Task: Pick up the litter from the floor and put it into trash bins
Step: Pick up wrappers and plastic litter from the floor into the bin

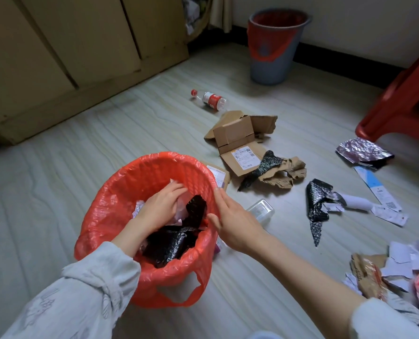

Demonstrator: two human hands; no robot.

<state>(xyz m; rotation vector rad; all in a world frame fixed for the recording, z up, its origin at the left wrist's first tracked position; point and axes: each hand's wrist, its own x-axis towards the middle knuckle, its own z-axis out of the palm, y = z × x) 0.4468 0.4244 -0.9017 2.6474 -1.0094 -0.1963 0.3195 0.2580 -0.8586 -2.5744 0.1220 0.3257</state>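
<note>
A near trash bin lined with a red plastic bag (120, 192) stands on the floor in front of me. Inside lie a crumpled black plastic bag (176, 238) and white paper scraps (140, 206). My left hand (160, 206) is down inside the bin, fingers curled over white paper there. My right hand (230, 221) rests on the bin's right rim, fingers spread, holding nothing. A second grey bin with a red liner (274, 45) stands far off by the wall.
Litter lies to the right: a plastic bottle (209, 99), torn cardboard boxes (240, 135), black plastic pieces (317, 201), a silver foil wrapper (363, 151), a clear plastic box (261, 210), paper slips (379, 199) and a paper pile (399, 267). A red stool (399, 99) and wooden cabinet (64, 52) flank the floor.
</note>
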